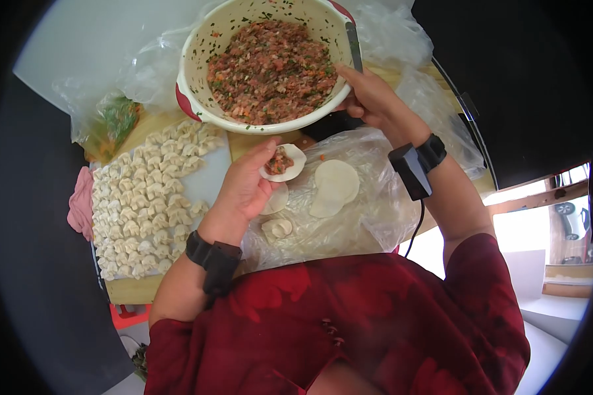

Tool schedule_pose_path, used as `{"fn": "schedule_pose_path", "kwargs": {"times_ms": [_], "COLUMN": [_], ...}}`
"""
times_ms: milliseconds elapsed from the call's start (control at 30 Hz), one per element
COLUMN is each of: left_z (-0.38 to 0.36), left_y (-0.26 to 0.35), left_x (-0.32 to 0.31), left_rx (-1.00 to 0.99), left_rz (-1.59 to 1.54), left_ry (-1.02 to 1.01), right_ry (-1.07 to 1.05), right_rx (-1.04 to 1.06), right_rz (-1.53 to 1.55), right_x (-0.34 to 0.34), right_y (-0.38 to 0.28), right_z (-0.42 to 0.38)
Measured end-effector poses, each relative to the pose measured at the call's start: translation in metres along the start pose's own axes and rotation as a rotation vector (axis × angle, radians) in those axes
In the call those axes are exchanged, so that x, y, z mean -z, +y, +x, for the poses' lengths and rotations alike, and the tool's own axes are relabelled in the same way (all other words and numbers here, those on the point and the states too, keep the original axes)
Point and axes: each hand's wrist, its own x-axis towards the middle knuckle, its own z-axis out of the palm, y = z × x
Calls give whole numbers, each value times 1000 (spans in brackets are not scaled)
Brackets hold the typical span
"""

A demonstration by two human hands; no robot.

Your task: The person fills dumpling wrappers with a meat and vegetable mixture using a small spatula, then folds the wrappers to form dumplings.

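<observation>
My left hand (pixel 247 181) is closed around the edge of a round dumpling wrapper (pixel 297 158), which has a small heap of meat filling (pixel 279 162) on it. My right hand (pixel 372 95) is at the right rim of a large cream bowl (pixel 194 99), its fingers curled round the lower end of a flat dark utensil (pixel 354 46). The hand hides the rest of that utensil. Minced meat filling (pixel 270 72) with green and orange bits fills the bowl's bottom. Beneath my left hand, another wrapper (pixel 277 199) is partly covered.
Overlapping wrappers (pixel 336 186) and a small piece of dough (pixel 278 228) lie on clear plastic sheeting (pixel 375 217). Many folded dumplings (pixel 145 204) stand in rows at left. A pink cloth (pixel 81 204) hangs by the table's left edge. Plastic bags (pixel 392 33) surround the bowl.
</observation>
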Motion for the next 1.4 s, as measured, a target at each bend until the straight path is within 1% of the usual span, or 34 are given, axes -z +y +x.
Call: {"fn": "schedule_pose_path", "kwargs": {"times_ms": [67, 133, 167, 233, 267, 333, 467, 533, 567, 633, 667, 733, 767, 800, 833, 867, 933, 967, 1033, 1100, 1267, 1333, 1367, 1400], "left_z": [-2, -7, -7, -7, -8, -10, -16, -19, -22, -30, -33, -36, -35, -37, -39, -42, -46, -46, -49, -51, -52, -53, -53, -52], "left_y": [6, 14, 15, 16, 15, 14, 9, 9, 10, 13, 17, 22, 24, 24, 26, 28, 26, 25, 23, 23, 18, 15, 14, 13], "left_x": [-1, -3, -4, -4, -5, -8, -8, -7, -8, -12, -13, -14, -10, -11, -14, -17, -18, -17, -16, -19, -29, -29, -28, -27], "left_rx": [-25, -25, -22, -40, -38, -29, 46, 103, 97, 89, 88, 40, 32, 39, 32, 24, 25, 38, 52, 60, 56, 72, 95, 118], "left_rz": [-35, -57, -55, -52, -51, -3, 8, -25, -27, -54, -57, -63, -17, -23, -33, -44, -33, -28, -23, -8, -122, -144, -139, -131], "left_ry": [3, 13, 10, 3, 2, -27, -53, -123, -117, -97, -91, -159, -222, -219, -273, -328, -327, -340, -353, -272, -317, -330, -341, -352], "right_ry": [-32, 94, 99, 200, 202, 165, 169, 218, 210, 244, 238, -16, -89, -161, -180, -237, -217, -216, -235, -230, -252, -215, -211, -160], "right_rx": [-20, -21, -21, -50, -51, -235, -244, -110, -109, 102, 99, 491, 465, 443, 335, 518, 626, 623, 799, 787, 807, 867, 864, 760], "right_rz": [-10, 32, 33, -16, -16, -140, -167, -245, -247, -394, -394, -501, -498, -495, -500, -493, -677, -676, -666, -637, -582, -621, -620, -596], "right_x": [1, 0, 7, 30, 41, 55, 50, 44, 42, 38, 31, 9, -4, -18, -31, -42, -50, -52, -53, -55, -58, -58, -59, -62], "right_y": [-3, -8, -4, 10, 17, 26, 28, 20, 16, 9, 7, 6, 5, 2, -1, 4, 12, 18, 31, 29, 30, 31, 29, 24], "right_z": [-10, -28, -31, -35, -38, -43, -59, -65, -67, -72, -77, -92, -102, -113, -126, -129, -134, -133, -129, -131, -132, -128, -129, -131]}}
